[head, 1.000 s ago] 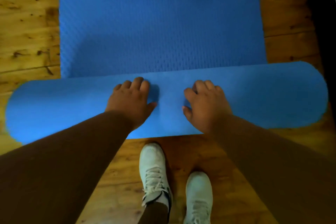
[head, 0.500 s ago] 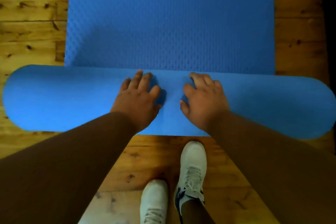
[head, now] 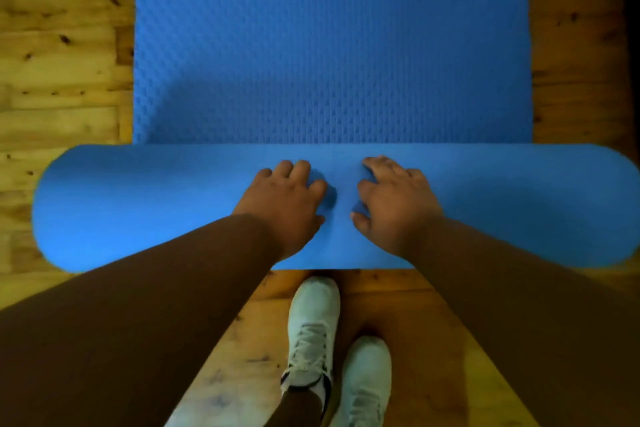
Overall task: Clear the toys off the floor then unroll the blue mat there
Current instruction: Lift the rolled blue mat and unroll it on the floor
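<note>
The blue mat (head: 332,45) lies partly unrolled on the wooden floor, its textured flat part stretching away from me. The rolled part of the mat (head: 138,208) lies crosswise in front of my feet, wider than the flat part on both sides. My left hand (head: 287,204) and my right hand (head: 391,204) rest palm down on top of the roll near its middle, close together, fingers spread and pointing away from me. Neither hand grips anything. No toys are in view.
Wooden floorboards (head: 62,55) show on both sides of the mat and under me. My white shoes (head: 311,329) stand just behind the roll, the left one ahead of the right. The far right edge is dark.
The roll has come toward my feet, leaving more flat mat beyond it. My feet have stepped back in turn, and both hands stayed on top of the roll.
</note>
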A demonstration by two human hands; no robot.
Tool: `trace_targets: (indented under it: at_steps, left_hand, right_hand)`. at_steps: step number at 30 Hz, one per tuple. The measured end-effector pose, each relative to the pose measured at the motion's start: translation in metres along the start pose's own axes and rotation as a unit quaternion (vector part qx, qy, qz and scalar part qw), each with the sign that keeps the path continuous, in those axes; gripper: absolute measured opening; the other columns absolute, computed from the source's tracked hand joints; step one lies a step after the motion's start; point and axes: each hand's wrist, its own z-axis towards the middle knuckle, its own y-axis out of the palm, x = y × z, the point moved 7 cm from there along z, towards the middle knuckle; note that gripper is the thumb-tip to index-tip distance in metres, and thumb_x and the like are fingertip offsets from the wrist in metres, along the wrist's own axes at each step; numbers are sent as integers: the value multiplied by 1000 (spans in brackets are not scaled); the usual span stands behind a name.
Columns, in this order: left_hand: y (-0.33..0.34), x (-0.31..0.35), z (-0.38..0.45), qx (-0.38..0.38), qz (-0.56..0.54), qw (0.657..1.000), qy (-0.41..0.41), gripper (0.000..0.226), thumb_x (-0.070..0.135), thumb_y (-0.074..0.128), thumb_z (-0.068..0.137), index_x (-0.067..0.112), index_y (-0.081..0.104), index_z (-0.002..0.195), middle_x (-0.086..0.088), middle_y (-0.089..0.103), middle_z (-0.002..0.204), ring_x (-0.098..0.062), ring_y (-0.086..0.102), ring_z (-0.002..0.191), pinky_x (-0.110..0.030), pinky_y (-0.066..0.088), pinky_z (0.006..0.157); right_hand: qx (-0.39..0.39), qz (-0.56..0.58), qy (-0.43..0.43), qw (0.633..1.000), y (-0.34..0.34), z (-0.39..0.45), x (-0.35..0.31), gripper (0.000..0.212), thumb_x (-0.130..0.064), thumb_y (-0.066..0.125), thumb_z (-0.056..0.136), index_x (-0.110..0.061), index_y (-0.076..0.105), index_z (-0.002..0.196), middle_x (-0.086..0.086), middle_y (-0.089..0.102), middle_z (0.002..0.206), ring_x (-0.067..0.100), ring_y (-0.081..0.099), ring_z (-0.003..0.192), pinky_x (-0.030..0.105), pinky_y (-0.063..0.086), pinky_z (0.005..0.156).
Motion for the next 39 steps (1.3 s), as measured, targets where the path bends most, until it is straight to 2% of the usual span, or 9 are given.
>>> trace_targets:
  at_steps: [8,12,16,19,24,29,33,36,39]
  left_hand:
    - [42,28,-55,-54,-80,990,-103,74,58,43,91,24,17,151,-21,2,161,-41,24,139,-49,37,102]
    - [56,45,-86,-64,-65,988,-128,81,50,44,94,17,2,154,-18,23,154,-38,33,133,-47,37,100]
    - [62,61,-110,4,13,991,-136,63,40,46,91,16,29,147,-16,38,141,-36,41,122,-44,37,94]
    - [72,75,-136,73,-11,992,-102,45,36,53,86,17,51,127,-17,41,144,-38,39,128,-46,34,96]
    - [120,101,-170,-46,-34,995,-84,52,42,47,91,19,38,137,-17,18,160,-36,34,136,-45,33,105]
    - [128,109,-198,-53,-82,988,-119,61,42,51,90,20,33,144,-13,40,146,-37,42,127,-46,40,99]
    - [156,125,-239,-67,-69,989,-115,70,42,49,91,22,22,152,-12,42,143,-36,39,130,-47,39,100]
    - [180,139,-273,-63,-102,985,-123,56,40,49,91,26,41,144,-12,46,135,-35,40,125,-45,40,99]
    - [191,154,-298,5,-96,989,-109,34,41,52,89,32,66,118,-6,45,137,-31,38,127,-41,35,98]
  right_hand:
    - [-11,-39,-15,999,29,-53,-24,69,-49,52,84,-27,31,145,6,47,131,30,42,121,44,36,95]
    - [0,-48,-39,998,46,-87,-41,49,-47,52,84,-28,51,129,11,44,134,32,37,125,45,34,98]
    - [7,-8,-60,998,73,-113,-62,41,-47,51,88,-27,49,124,12,15,161,29,5,148,63,10,113]
    - [21,3,-54,998,93,-144,-73,52,-46,52,88,-29,40,135,6,26,156,27,18,144,69,11,110]
    - [11,-1,-27,1000,117,-189,-81,72,-46,45,91,-24,13,151,8,46,132,29,39,122,52,30,101]
    - [12,31,54,998,138,-229,-59,54,-42,46,91,-17,42,139,14,41,136,33,37,124,44,37,98]
    - [26,25,63,997,166,-263,-76,44,-46,52,87,-22,53,123,10,20,159,27,14,146,49,23,109]
    - [2,35,76,997,192,-288,-96,50,-44,52,88,-20,46,132,7,27,157,25,20,144,56,12,115]
    - [13,4,84,996,206,-313,-110,65,-45,49,88,-20,30,145,9,46,139,32,39,128,52,23,110]
